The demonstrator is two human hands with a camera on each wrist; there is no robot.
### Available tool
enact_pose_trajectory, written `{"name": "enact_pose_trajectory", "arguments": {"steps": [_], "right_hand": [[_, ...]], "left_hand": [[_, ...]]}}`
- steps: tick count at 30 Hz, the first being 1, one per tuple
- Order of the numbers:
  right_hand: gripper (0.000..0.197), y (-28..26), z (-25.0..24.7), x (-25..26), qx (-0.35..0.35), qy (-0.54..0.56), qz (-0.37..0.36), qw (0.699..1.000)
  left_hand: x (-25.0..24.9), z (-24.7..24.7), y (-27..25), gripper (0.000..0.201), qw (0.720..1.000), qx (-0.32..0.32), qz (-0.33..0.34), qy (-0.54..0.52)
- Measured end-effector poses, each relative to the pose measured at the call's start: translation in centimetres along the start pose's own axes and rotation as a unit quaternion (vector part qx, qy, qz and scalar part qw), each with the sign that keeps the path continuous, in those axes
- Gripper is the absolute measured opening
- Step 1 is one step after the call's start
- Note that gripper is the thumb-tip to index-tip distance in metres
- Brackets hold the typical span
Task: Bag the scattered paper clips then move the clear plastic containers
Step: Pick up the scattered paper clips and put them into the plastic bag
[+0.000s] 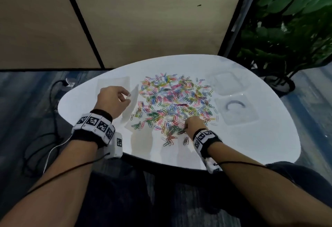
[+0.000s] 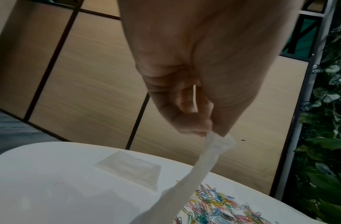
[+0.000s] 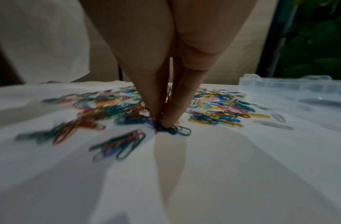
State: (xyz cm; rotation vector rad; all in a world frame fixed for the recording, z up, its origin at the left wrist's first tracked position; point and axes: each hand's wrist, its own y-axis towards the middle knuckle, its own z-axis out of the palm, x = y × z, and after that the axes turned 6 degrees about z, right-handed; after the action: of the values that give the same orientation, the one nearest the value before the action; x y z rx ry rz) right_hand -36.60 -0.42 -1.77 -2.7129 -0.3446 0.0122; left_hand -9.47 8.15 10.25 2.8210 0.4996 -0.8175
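On white table [image 1: 251,145], centre: paper clips [image 1: 172,100], multi-colour, loose heap spreading from mid-surface toward near edge; a few strays nearest me.

Item 1, my left hand [image 1: 112,100]: raised over left part of table, just left of the heap. Thumb & fingers [image 2: 192,124] pressed together, pinching the top edge of a clear plastic bag [image 2: 185,178]. Bag hangs down slack from the pinch, lower end reaching table beside the clips. Bag contents: can't tell.

Item 2, my right hand [image 1: 193,124]: down at near-right side of heap. Fingertips [image 3: 167,121] drawn together, pinching a small bunch of clips against the surface; dark blue & green ones sit right at the tips. Wrist view blurred, so exact count unclear.

Item 3, clear plastic containers, right side of table: one toward far edge [image 1: 227,82], one nearer me [image 1: 237,109], just beside each other, both right of the heap. Nearer one shows a dark curved shape inside; what it is, can't tell. A few pale clips lie between heap & nearer container.

Item 4, flat clear plastic piece [image 1: 113,82], far-left part of table, beyond my left hand; lid or tray, can't tell which.

Item 5, wrist bands w/ black-and-white markers [image 1: 95,126] on both wrists, cables running back along forearms.

Off table: leafy plant [image 1: 291,28] past far-right corner; tan wall panels w/ black frame behind.
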Motion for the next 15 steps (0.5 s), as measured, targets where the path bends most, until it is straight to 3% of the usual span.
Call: {"name": "enact_pose_trajectory", "arguments": {"steps": [3, 6, 8, 10, 11, 13, 15], "right_hand": [[0.022, 1.1, -2.1, -1.4, 0.028, 0.049, 0.026, 0.998], [0.021, 1.1, -5.5, -2.5, 0.075, 0.243, 0.051, 0.966], [0.016, 0.0, -8.3, -2.0, 0.085, 0.462, 0.049, 0.881], [0.014, -1.6, -11.2, -0.3, 0.109, 0.661, 0.011, 0.742], [0.014, -2.5, -12.5, 0.8, 0.123, 0.714, -0.014, 0.689], [0.019, -3.7, -14.4, 2.6, 0.141, 0.769, -0.055, 0.621], [0.025, -3.8, -14.9, 4.2, 0.145, 0.79, -0.073, 0.592]], "left_hand": [[-1.5, -0.3, -0.7, 0.011, 0.999, 0.031, 0.016, -0.007], [-3.0, -0.7, -1.1, 0.012, 0.997, 0.065, 0.027, 0.009], [-3.4, -0.1, -1.1, 0.011, 0.998, 0.053, 0.026, -0.017], [-3.7, 0.9, -0.9, 0.014, 0.997, 0.056, 0.043, -0.012], [-3.8, 1.6, -0.7, 0.014, 0.997, 0.059, 0.057, -0.005], [-4.7, 2.3, -0.3, 0.013, 0.995, 0.047, 0.084, -0.028], [-5.6, 2.5, 0.5, 0.014, 0.994, 0.034, 0.097, -0.048]]}}
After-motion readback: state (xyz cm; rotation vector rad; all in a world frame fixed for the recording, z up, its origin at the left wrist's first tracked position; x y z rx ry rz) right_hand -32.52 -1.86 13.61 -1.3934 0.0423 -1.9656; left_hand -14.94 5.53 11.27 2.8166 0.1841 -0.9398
